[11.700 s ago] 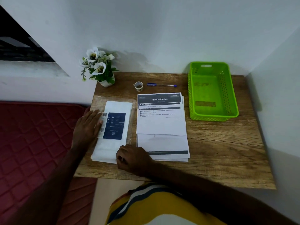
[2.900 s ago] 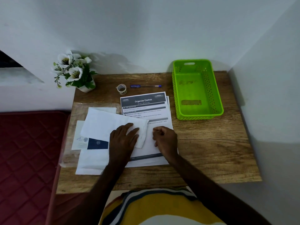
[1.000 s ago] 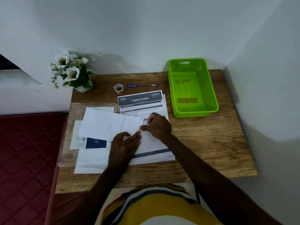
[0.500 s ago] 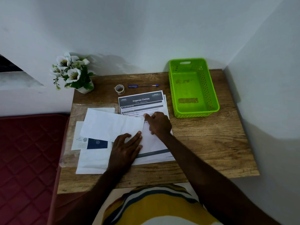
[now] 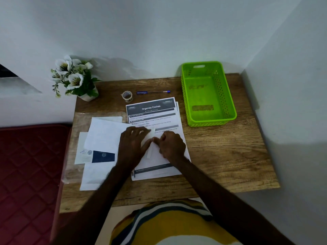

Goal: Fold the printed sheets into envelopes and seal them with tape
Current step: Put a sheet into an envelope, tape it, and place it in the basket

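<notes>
A white envelope [image 5: 104,135] lies slanted across the desk's middle, overlapping the printed sheets [image 5: 152,112] headed "Organize Clothes". My left hand [image 5: 134,145] presses flat on the envelope's right part, fingers spread and straight. My right hand [image 5: 172,146] sits just right of it with fingers curled, pinching the envelope's narrow flap [image 5: 150,151] at its right end. The two thumbs nearly meet over the flap. A small roll of clear tape [image 5: 127,96] stands behind the sheets, untouched.
A blue pen [image 5: 153,92] lies beside the tape. A green plastic basket [image 5: 230,110] stands at the back right. A flower pot [image 5: 76,78] fills the back left corner. More envelopes [image 5: 93,175] with a navy card [image 5: 103,156] lie left. A red mattress [image 5: 30,174] borders the desk.
My left hand slid up and right over the envelope. My right hand moved down from the envelope's top corner and curled at the flap edge. Camera view barely shifted.
</notes>
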The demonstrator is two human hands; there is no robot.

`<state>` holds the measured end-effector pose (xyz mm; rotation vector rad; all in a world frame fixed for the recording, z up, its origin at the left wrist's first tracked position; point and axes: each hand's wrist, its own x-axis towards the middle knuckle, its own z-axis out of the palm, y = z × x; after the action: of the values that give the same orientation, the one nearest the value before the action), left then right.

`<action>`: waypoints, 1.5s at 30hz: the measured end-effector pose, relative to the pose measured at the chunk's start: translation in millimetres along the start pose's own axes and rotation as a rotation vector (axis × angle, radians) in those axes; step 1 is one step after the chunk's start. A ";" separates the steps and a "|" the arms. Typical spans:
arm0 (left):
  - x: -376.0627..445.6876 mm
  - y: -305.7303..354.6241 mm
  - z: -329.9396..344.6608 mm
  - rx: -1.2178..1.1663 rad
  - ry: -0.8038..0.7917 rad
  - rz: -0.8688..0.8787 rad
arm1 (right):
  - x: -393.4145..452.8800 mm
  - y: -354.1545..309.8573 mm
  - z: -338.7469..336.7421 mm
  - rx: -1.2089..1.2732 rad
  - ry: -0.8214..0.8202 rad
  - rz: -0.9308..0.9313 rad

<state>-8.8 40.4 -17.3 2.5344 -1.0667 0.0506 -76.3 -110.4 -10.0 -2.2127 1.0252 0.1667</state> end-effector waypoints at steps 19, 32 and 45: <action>82.2 -29.1 -1.6 -0.204 -0.346 -0.001 | -0.9 8.7 4.0 0.070 0.038 -0.061; 99.9 -17.8 -40.2 -0.588 -0.424 -0.146 | 10.3 -14.9 -14.5 0.734 -0.158 -0.165; 102.3 -8.1 -41.1 -0.562 -0.393 -0.210 | -2.7 -8.5 -9.5 0.788 -0.280 -0.028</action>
<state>74.1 -9.0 36.5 2.1545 -0.7889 -0.7257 -73.6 -110.9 2.7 -1.4375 0.7297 0.0414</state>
